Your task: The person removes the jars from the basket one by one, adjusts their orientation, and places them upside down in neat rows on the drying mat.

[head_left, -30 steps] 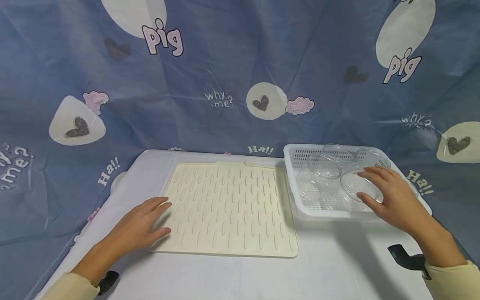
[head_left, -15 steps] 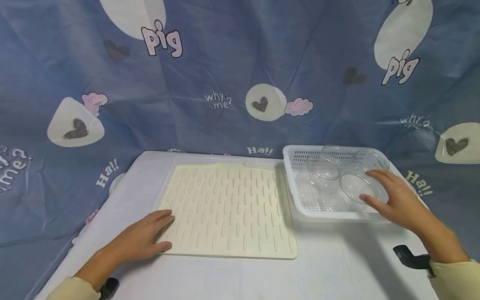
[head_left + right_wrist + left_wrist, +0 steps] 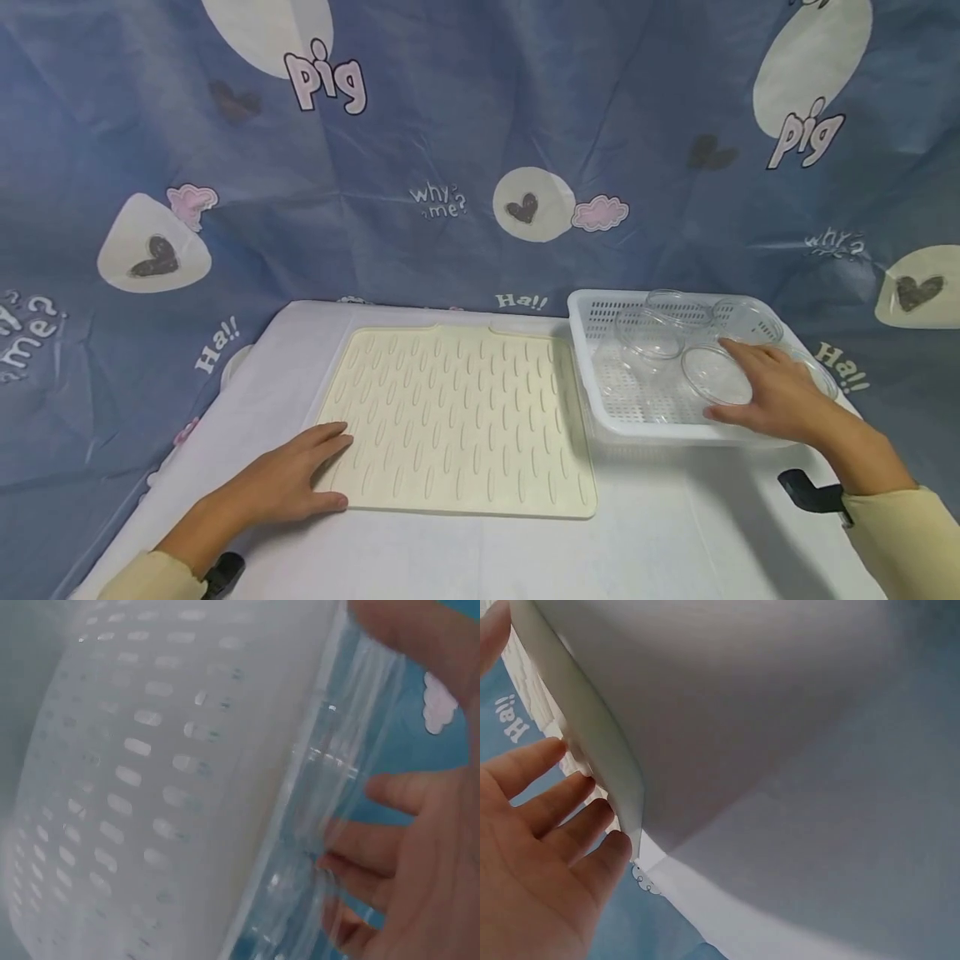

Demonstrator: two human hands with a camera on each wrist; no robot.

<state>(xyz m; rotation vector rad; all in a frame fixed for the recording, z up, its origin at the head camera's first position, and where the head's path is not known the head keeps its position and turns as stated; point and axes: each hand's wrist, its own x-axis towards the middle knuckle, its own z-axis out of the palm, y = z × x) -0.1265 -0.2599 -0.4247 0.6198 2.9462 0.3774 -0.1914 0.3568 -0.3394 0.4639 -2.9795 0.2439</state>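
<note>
My left hand rests at the front left edge of a cream ridged mat. In the left wrist view, its fingertips lie against the mat's side, fingers extended and slightly bent. My right hand reaches over a white perforated basket. Its thumb and fingers are spread on either side of a clear round-rimmed cup. In the right wrist view, some fingertips show behind clear plastic; the fingers look loosely bent, and contact is hard to judge.
Several more clear cups stand in the basket, such as one near its left side and one at the back. A white cloth covers the table. A blue printed curtain hangs behind it.
My right hand has moved slightly left and lower, from beside the cup to around its rim. My left hand has come down from above the mat onto its edge.
</note>
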